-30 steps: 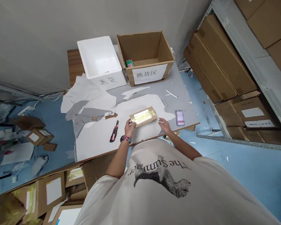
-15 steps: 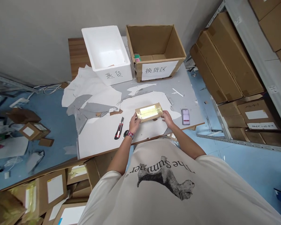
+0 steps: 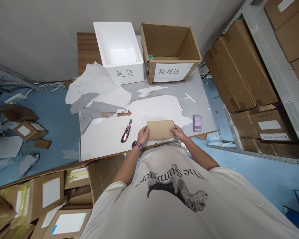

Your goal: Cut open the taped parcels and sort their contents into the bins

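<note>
Kraft-brown cardboard mailer (image 3: 160,129); red-and-black utility knife (image 3: 126,131); cream T-shirt (image 3: 174,196) bearing dark grey animal print, lower centre.

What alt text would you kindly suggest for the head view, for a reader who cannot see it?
A person's left hand and right hand hold a cardboard mailer on a table, beside a utility knife. A foam box and a cardboard box stand beyond.

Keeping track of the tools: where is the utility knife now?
In the head view, the red-and-black utility knife lies on the white sheet, just left of the left hand, which is at the edge of a cardboard packet.
</note>
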Tool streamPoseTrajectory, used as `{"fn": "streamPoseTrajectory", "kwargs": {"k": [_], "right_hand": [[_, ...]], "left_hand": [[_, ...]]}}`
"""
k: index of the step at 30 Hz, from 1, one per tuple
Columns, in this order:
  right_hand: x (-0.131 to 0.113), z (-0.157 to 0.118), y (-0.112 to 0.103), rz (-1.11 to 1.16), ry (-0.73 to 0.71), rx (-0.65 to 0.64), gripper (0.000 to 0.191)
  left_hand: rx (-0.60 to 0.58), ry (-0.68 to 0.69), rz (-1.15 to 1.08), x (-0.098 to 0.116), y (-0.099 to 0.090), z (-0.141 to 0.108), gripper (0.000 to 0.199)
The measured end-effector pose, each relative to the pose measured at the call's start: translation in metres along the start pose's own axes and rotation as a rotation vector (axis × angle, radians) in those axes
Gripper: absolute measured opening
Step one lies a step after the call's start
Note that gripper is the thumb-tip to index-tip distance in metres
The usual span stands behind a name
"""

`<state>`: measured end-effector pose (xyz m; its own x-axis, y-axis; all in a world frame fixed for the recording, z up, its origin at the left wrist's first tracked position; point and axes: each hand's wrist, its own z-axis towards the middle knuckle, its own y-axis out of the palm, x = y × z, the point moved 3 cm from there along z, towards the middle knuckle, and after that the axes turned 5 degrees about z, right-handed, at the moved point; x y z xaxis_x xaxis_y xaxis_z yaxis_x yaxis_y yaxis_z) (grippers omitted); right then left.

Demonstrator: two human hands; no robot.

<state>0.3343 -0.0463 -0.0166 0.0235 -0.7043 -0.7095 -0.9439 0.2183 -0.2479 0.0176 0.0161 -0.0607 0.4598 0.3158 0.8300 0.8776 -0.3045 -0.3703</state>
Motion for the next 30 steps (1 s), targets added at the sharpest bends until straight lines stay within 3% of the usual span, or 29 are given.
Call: {"fn": "streamPoseTrajectory", "kwargs": {"k": [4, 8, 11, 17, 21, 24, 30], "right_hand": [[-0.011, 0.007, 0.005, 0.002, -0.083, 0.018, 0.053], [-0.021, 0.008, 0.001, 0.210, -0.168, 0.072, 0.044], [-0.018, 0.004, -0.001, 0.289, -0.133, 0.106, 0.034], [-0.013, -0.002, 0.006, 0.126, -0.138, 0.053, 0.062], [-0.023, 0.006, 0.004, 0.069, -0.160, 0.037, 0.059], [-0.027, 0.013, -0.004, 0.112, -0.102, 0.044, 0.051], [-0.013, 0.011, -0.009, 0.148, 0.053, -0.018, 0.030]], "left_hand": [[0.037, 0.012, 0.041, 0.013, -0.003, 0.007, 0.045], [0.095, 0.096, -0.153, 0.023, -0.015, 0.003, 0.050], [0.084, 0.126, -0.225, 0.025, -0.020, -0.005, 0.046], [0.163, -0.002, -0.161, 0.025, -0.022, -0.010, 0.024], [0.170, -0.004, -0.148, 0.042, -0.020, -0.001, 0.014], [0.137, 0.094, -0.177, 0.066, -0.018, -0.002, 0.021], [0.085, 0.476, -0.017, 0.127, -0.008, -0.035, 0.042]]}}
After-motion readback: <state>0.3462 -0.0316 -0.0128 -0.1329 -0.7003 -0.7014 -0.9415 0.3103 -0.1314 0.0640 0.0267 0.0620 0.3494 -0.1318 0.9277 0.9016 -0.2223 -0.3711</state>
